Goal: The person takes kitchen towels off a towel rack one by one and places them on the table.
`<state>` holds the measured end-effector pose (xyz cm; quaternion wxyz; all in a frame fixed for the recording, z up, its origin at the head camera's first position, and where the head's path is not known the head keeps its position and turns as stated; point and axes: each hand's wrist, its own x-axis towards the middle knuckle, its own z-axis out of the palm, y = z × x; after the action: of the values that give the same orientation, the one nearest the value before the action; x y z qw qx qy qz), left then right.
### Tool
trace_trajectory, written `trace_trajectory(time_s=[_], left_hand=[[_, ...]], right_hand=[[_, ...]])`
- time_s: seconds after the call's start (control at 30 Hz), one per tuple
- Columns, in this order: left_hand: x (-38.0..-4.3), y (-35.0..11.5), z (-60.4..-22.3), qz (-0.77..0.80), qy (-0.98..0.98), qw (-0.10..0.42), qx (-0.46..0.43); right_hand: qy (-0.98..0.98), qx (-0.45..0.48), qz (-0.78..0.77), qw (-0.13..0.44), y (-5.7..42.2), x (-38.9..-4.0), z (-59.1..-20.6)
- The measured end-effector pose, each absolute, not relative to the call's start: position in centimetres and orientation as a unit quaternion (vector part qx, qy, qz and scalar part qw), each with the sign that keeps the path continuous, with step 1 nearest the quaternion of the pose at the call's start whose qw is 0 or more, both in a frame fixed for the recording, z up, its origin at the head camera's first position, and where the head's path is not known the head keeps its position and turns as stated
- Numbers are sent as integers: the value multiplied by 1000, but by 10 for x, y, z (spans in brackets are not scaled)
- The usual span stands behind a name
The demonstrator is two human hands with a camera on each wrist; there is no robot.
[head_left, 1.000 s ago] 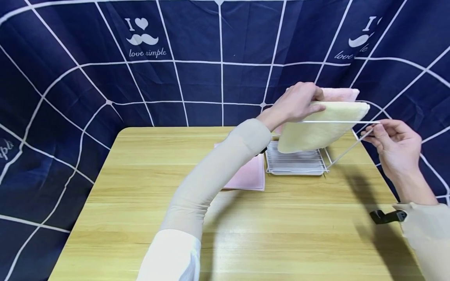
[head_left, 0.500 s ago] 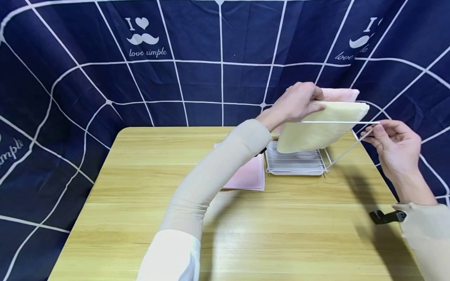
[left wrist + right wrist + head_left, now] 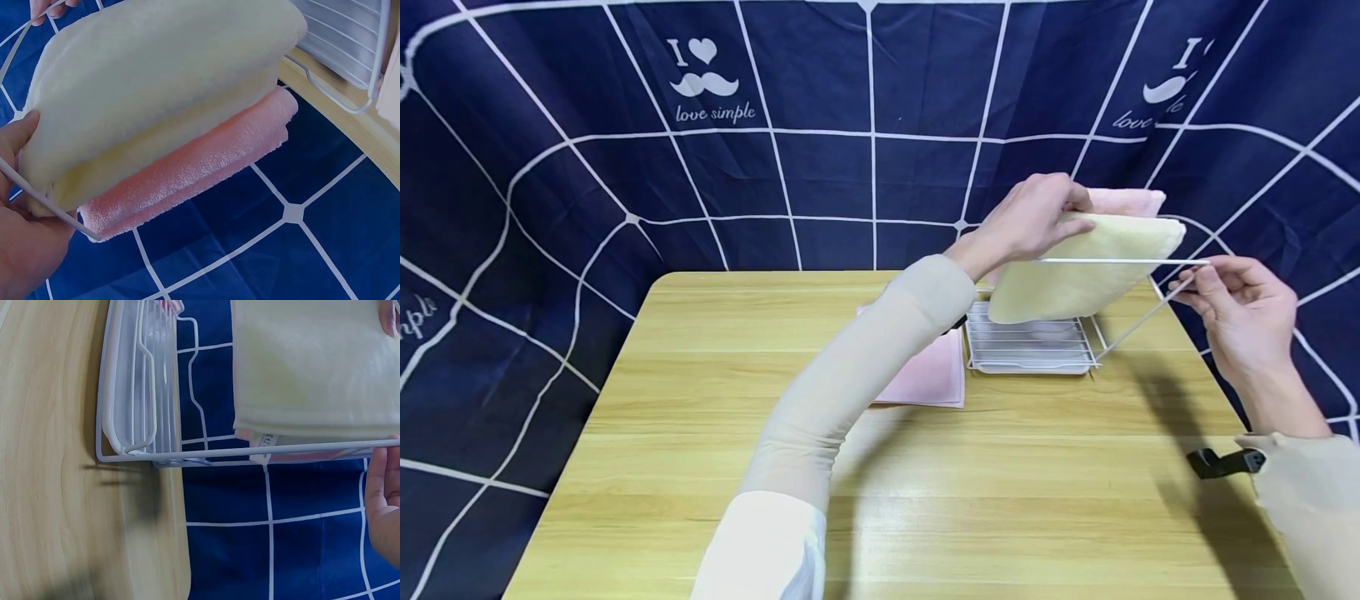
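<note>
In the head view my left hand (image 3: 1033, 218) pinches the left part of a folded pale-yellow towel (image 3: 1093, 267), thumb on its near face. The fingers behind it are mostly hidden. The towel hangs inside the upper frame of a white wire rack (image 3: 1131, 262), above the rack's slatted base. Behind it a folded pink towel (image 3: 1127, 202) shows; whether my left fingers touch that one too, I cannot tell. At the rack's near right upper corner, my right hand (image 3: 1255, 321) pinches the wire. The left wrist view shows the yellow towel (image 3: 169, 81) beside the pink towel (image 3: 194, 169).
A pink folded cloth (image 3: 928, 375) lies on the wooden table (image 3: 737, 400) left of the rack, partly under my left arm. A blue curtain (image 3: 820, 175) with white grid lines surrounds the table. The rack's base (image 3: 1033, 358) stands near the far right edge.
Almost everything is still. The yellow towel's lower edge has shifted very slightly up and left; both hands keep their holds.
</note>
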<state>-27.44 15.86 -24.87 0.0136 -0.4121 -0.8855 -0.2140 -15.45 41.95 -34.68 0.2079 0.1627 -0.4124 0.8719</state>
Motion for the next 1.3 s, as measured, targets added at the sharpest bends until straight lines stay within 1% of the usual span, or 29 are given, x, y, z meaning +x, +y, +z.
trace_trajectory(time_s=[0.6,1.03,1.2,1.3], left_hand=[[-274,152,-244,-230,-881,13,-412],[-274,147,-238,-263,-874,12,-408],[-274,143,-235,-292,-866,16,-405],[-273,141,-232,-302,-861,25,-407]], right_hand=[[-402,157,877,213,420,-154,-349],[-438,149,855,235,417,-154,-346],[-426,153,865,218,418,-154,-346],[-430,154,862,219,419,-154,-346]])
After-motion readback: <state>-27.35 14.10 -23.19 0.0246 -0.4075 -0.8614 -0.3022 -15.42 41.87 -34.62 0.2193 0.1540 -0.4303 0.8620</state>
